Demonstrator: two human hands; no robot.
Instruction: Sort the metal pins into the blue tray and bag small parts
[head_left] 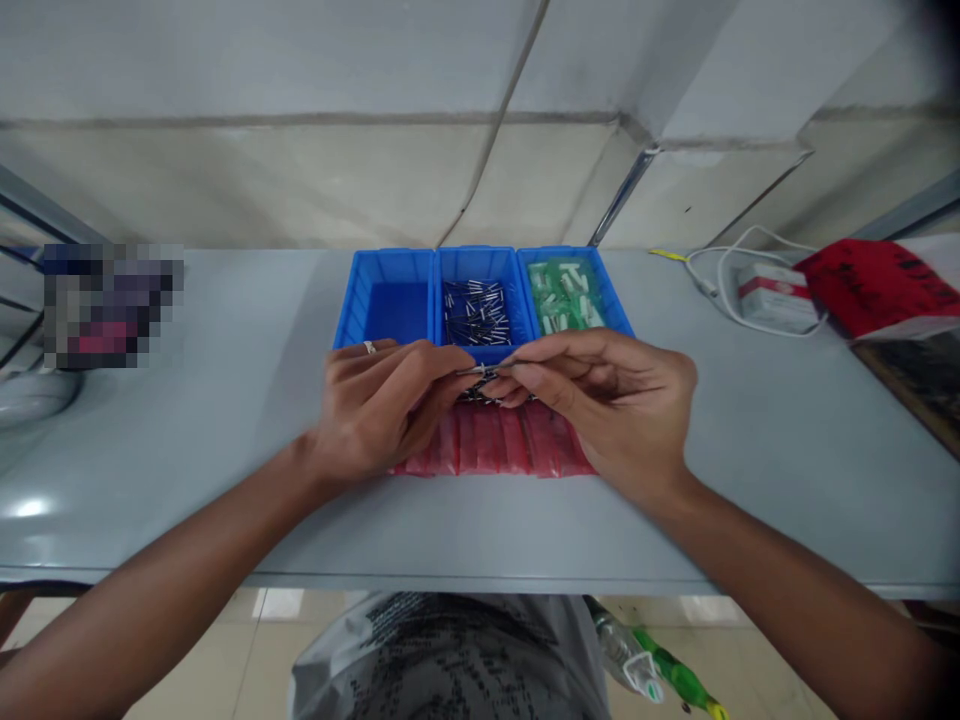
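Observation:
My left hand (386, 400), with a ring on one finger, pinches one end of a thin metal piece (480, 370). The other end lies between the thumb and forefinger of my right hand (611, 390). Both hands meet just in front of three blue bins. In the middle bin (476, 315) are many small dark and silver metal pins. Green plastic with white pieces (566, 295) fills the right bin. The left bin (397, 310) shows its bare blue floor. Below my hands lies a row of red plastic packets (495, 445), with more metal pins partly hidden above them.
A white box (776, 297) with a white cable and a red bag (877, 285) are on the table's right side. A blurred, pixelated item (112, 305) stands far left. Bottles (630, 650) lie on the floor below the table's front edge.

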